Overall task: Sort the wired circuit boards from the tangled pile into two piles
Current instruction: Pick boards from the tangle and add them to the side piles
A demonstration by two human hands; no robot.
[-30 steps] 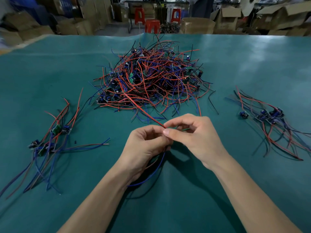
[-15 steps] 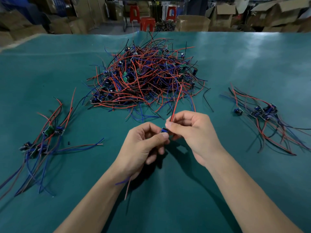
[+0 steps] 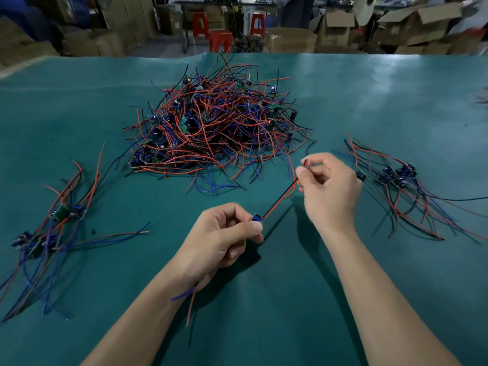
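Two hands share one wired circuit board (image 3: pixel 256 217) just above the green counter (image 3: pixel 264 313), in front of the tangled pile (image 3: pixel 216 125): the left hand (image 3: pixel 221 241) pinches the small blue board between thumb and forefinger, and the right hand (image 3: pixel 328 186) pinches the red and black leads (image 3: pixel 282 198) farther along, so that pair runs straight and taut between them. A blue lead and a reddish one (image 3: pixel 188 297) trail out under the left wrist. The step in hand looks like straightening and reading the board before it is assigned to a side. To do it well, I would hold the board by its edges rather than by its components, and slide the right fingertips along the leads with light tension only (a hard pull could strain the joints where the wires meet the board). Once the wire colours are plain, it should go with its like: the left pile (image 3: pixel 52 225) shows much blue with red, the right pile (image 3: pixel 396 180) mostly red and dark wire, though which rule divides them cannot be told for certain. Lay it down with leads parallel to its neighbours, well apart from the tangle, so nothing snags again.
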